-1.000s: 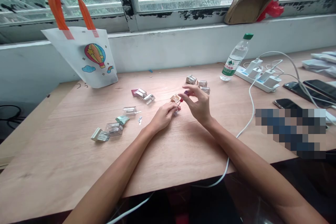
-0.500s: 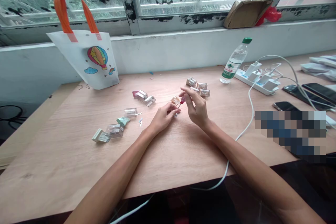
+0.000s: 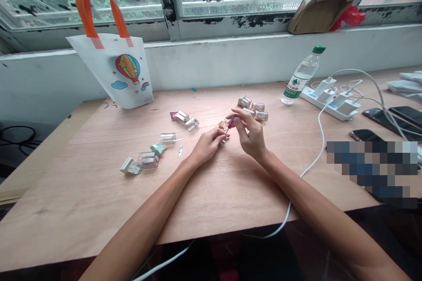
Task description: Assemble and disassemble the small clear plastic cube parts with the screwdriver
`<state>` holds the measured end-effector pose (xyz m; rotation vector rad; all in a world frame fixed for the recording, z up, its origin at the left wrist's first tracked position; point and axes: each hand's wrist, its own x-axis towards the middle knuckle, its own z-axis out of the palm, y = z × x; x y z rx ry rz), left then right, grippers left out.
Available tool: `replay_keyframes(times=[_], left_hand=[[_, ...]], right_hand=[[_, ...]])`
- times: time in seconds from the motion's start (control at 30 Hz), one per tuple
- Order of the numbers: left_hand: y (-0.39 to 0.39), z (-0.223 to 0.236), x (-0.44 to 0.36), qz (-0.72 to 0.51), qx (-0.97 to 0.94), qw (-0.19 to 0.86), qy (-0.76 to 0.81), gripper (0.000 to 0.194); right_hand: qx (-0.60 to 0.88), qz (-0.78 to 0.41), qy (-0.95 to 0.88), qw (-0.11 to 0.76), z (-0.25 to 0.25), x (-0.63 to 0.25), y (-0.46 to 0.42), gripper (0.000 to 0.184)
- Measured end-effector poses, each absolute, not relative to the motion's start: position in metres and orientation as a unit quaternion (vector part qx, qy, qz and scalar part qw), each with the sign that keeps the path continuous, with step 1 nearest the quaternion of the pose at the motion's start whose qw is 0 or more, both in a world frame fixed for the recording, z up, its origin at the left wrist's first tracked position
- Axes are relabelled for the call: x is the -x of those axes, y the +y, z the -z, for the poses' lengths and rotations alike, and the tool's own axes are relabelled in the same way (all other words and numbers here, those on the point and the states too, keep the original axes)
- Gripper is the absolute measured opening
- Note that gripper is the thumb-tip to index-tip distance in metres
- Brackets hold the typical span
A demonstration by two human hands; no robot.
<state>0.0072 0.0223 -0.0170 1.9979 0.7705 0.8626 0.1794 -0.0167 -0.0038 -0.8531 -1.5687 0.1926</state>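
**Left hand** (image 3: 207, 145): curled, thumb and fingertips pinched together on a small clear block with a gold tint (image 3: 223, 125); the exact grip is partly hidden.

**Right hand** (image 3: 252, 134): raised, thumb and forefinger pinching a tiny red-and-purple piece (image 3: 232, 119), other fingers fanned above it. A thin stem seems to join this piece to the block, but it is too small to be sure.

**Nearby, beyond the right hand:** three clear plastic cases (image 3: 244, 101) in a loose cluster.

**Left of the hands:** paired clear cases (image 3: 181, 117), a lone clear case (image 3: 167, 138), a stacked clear case (image 3: 147, 160), a pale green piece (image 3: 158, 148) and a small metal clip (image 3: 180, 150).

**Handling note:** work this small favours firm fingertip pressure, with both hands close together and the forearms low.

**Surroundings:** all of this lies on a plywood tabletop (image 3: 82, 210). Along the far side are a white tote bag (image 3: 132, 80) with orange handles, a water bottle (image 3: 299, 77), a white power strip (image 3: 329, 106) with chargers, and smartphones (image 3: 382, 119).
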Motion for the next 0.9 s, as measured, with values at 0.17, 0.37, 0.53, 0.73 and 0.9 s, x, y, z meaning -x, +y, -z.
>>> replay_keyframes(times=[0.17, 0.37, 0.53, 0.73, 0.9], left_hand=[[0.0213, 0.0155, -0.0066, -0.34, -0.794, 0.403, 0.303, 0.022], [0.0231, 0.0143, -0.0027, -0.335, -0.819, 0.341, 0.318, 0.022], [0.0233, 0.0148, -0.0005, -0.335, -0.832, 0.299, 0.326, 0.02], [0.0241, 0.0177, -0.0002, -0.339, -0.837, 0.273, 0.333, 0.018], [0.0241, 0.0188, 0.0005, -0.341, -0.826, 0.315, 0.321, 0.023]], right_hand=[[0.375, -0.054, -0.69, 0.616, 0.0027, -0.18, -0.0165, 0.028], [0.38, -0.034, -0.689, 0.617, 0.0023, -0.1818, -0.0156, 0.028], [0.383, -0.019, -0.687, 0.617, 0.001, -0.1818, -0.0166, 0.027], [0.393, 0.006, -0.684, 0.615, -0.0006, -0.1827, -0.0175, 0.025], [0.388, 0.023, -0.685, 0.616, -0.0043, -0.1832, -0.0184, 0.022]])
